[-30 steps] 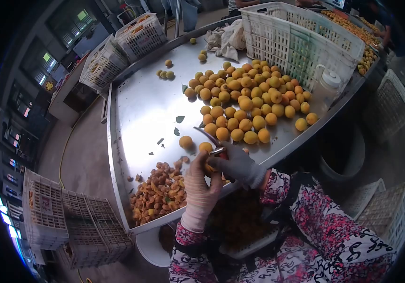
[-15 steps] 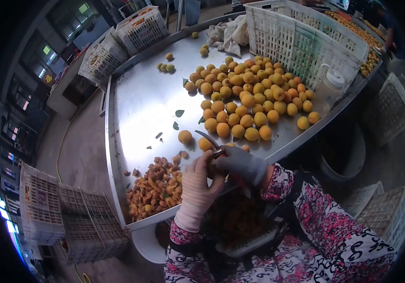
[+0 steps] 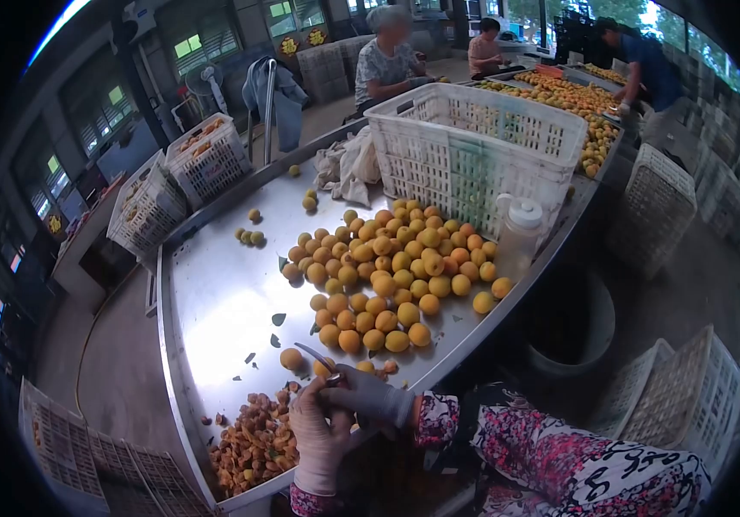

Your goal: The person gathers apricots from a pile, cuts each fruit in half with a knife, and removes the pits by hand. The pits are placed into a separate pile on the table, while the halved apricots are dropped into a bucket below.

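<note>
**View tips up, hands sink to the bottom edge**

The head has lifted. The crate (image 3: 473, 146), at the top edge a second ago, now sits mid-picture, and people (image 3: 387, 65) have come into sight beyond it. The left hand (image 3: 318, 435) and right hand (image 3: 374, 398), with the knife (image 3: 314, 355), have dropped from the middle to the bottom. The apricot seen between the gloves earlier no longer shows.

We look across a dim workshop: windows (image 3: 187, 43) glow along the far wall, the concrete floor (image 3: 120, 370) lies grey, white crates (image 3: 654, 207) stand beside our steel bench (image 3: 215, 302), and people (image 3: 387, 65) sit beyond.
</note>
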### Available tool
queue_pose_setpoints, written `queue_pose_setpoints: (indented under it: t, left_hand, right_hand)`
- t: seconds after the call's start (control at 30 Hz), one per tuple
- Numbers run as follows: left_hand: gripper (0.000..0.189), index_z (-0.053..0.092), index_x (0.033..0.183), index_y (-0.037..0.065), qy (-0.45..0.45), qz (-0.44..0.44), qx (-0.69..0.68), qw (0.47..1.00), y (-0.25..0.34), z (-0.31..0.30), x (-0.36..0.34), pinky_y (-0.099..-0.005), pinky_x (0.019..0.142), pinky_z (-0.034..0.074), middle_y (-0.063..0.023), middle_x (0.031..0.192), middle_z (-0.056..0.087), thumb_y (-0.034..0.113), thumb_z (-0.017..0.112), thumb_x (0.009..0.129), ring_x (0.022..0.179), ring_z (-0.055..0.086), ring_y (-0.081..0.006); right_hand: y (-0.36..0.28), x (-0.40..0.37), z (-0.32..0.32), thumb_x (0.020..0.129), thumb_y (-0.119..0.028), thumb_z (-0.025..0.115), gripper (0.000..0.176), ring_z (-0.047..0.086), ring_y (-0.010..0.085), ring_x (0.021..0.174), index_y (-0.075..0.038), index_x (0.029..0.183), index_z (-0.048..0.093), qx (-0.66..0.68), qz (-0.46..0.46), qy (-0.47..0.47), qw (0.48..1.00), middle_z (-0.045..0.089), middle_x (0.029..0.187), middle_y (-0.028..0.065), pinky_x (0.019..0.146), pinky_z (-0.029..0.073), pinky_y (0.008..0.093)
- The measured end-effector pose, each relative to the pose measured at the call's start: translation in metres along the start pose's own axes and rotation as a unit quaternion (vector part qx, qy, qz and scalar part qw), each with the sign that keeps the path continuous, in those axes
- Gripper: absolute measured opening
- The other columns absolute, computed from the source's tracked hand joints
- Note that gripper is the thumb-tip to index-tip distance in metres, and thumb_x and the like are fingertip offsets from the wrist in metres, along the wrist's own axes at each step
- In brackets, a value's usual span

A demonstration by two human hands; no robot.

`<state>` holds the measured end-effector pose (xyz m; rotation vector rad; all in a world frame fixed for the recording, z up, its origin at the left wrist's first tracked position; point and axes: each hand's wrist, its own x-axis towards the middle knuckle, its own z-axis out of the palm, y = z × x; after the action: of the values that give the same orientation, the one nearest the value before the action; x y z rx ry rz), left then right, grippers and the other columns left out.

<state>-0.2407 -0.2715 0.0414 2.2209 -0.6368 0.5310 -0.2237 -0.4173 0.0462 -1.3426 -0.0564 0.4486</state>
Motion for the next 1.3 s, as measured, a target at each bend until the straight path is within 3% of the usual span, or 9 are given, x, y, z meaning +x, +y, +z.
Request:
queue_pose_setpoints:
  t: [0.13, 0.5, 0.57, 0.77, 0.9, 1.03, 1.1, 1.23, 1.3]
  left_hand:
    - [0.044, 0.045, 0.119, 0.002, -0.007, 0.002, -0.051, 0.999, 0.0, 0.0, 0.0, -0.0266, 0.07, 0.05, -0.0101, 0.094, 0.059, -0.007, 0.044, 0.076, 0.077, 0.059, -0.0166]
    - [0.029, 0.045, 0.116, -0.001, 0.064, -0.084, -0.214, 0.971, 0.013, 0.011, -0.001, -0.0288, 0.07, 0.048, -0.009, 0.092, 0.061, 0.015, 0.041, 0.092, 0.08, 0.059, -0.0167]
    - [0.038, 0.051, 0.117, -0.002, 0.061, -0.215, -0.182, 0.958, 0.038, 0.002, 0.007, -0.0298, 0.064, 0.049, -0.0114, 0.089, 0.061, 0.027, 0.045, 0.093, 0.073, 0.058, -0.019]
    - [0.037, 0.049, 0.12, -0.001, -0.009, -0.081, -0.118, 0.99, 0.015, 0.0, -0.003, -0.0257, 0.054, 0.046, -0.0104, 0.085, 0.059, 0.024, 0.046, 0.092, 0.063, 0.054, -0.0131]
    - [0.034, 0.051, 0.117, -0.001, -0.027, 0.018, -0.019, 0.999, 0.024, -0.001, 0.0, -0.0341, 0.065, 0.048, -0.0137, 0.086, 0.062, 0.02, 0.05, 0.09, 0.07, 0.058, -0.024]
    - [0.028, 0.053, 0.111, 0.0, -0.098, -0.076, -0.031, 0.992, 0.034, 0.001, 0.003, -0.037, 0.072, 0.047, -0.0169, 0.09, 0.061, 0.019, 0.051, 0.091, 0.081, 0.059, -0.0284]
    - [0.027, 0.053, 0.109, 0.0, -0.077, -0.042, -0.025, 0.996, 0.046, 0.001, 0.007, -0.0375, 0.071, 0.046, -0.017, 0.089, 0.059, 0.019, 0.05, 0.09, 0.079, 0.058, -0.0295]
    - [0.028, 0.052, 0.107, 0.0, -0.11, 0.026, 0.011, 0.993, 0.045, -0.001, 0.01, -0.0403, 0.071, 0.046, -0.0183, 0.087, 0.057, 0.014, 0.051, 0.083, 0.08, 0.056, -0.0343]
    - [0.029, 0.052, 0.106, 0.001, -0.171, -0.099, 0.176, 0.964, 0.041, 0.001, 0.009, -0.0427, 0.072, 0.045, -0.0197, 0.09, 0.057, 0.014, 0.052, 0.08, 0.084, 0.056, -0.0373]
  right_hand:
    - [0.026, 0.017, 0.01, 0.08, -0.042, 0.068, 0.054, 0.054, 0.008, 0.063, -0.005, 0.114, 0.047, 0.069, -0.125, 0.033, 0.989, 0.058, 0.086, 0.0048, 0.048, 0.043, 0.0203]
    - [0.035, 0.027, 0.021, 0.085, -0.031, 0.065, 0.045, 0.056, 0.0056, 0.067, -0.007, 0.121, 0.049, 0.14, -0.081, 0.043, 0.986, 0.061, 0.083, 0.0015, 0.05, 0.044, 0.0192]
    - [0.042, 0.03, 0.031, 0.087, -0.03, 0.062, 0.043, 0.055, 0.0056, 0.064, -0.007, 0.121, 0.049, 0.184, -0.07, 0.079, 0.977, 0.059, 0.078, -0.0001, 0.049, 0.043, 0.0189]
    - [-0.001, -0.021, 0.01, 0.088, -0.036, 0.054, 0.025, 0.051, 0.0064, 0.057, -0.012, 0.094, 0.059, 0.258, 0.035, -0.062, 0.963, 0.056, 0.06, -0.0021, 0.051, 0.037, 0.0179]
    - [0.008, -0.025, 0.0, 0.085, -0.044, 0.052, 0.036, 0.052, 0.013, 0.055, -0.013, 0.104, 0.055, 0.268, 0.078, -0.078, 0.957, 0.056, 0.071, 0.0022, 0.043, 0.038, 0.0246]
    - [0.015, -0.016, -0.008, 0.083, -0.051, 0.053, 0.043, 0.052, 0.0136, 0.058, -0.016, 0.108, 0.054, 0.238, 0.066, -0.052, 0.968, 0.056, 0.078, 0.005, 0.044, 0.04, 0.0265]
    - [0.006, -0.023, -0.017, 0.086, -0.027, 0.053, 0.045, 0.053, 0.0071, 0.067, -0.012, 0.127, 0.045, 0.216, 0.148, -0.065, 0.963, 0.059, 0.083, 0.0013, 0.055, 0.043, 0.0226]
    - [0.009, -0.021, -0.022, 0.085, -0.031, 0.054, 0.046, 0.055, 0.0118, 0.073, -0.011, 0.126, 0.045, 0.183, 0.1, 0.001, 0.978, 0.06, 0.088, 0.0043, 0.061, 0.044, 0.025]
    - [0.015, -0.019, -0.02, 0.085, -0.033, 0.054, 0.047, 0.057, 0.0149, 0.078, -0.011, 0.126, 0.046, 0.16, 0.07, 0.041, 0.984, 0.06, 0.092, 0.0062, 0.065, 0.046, 0.0266]
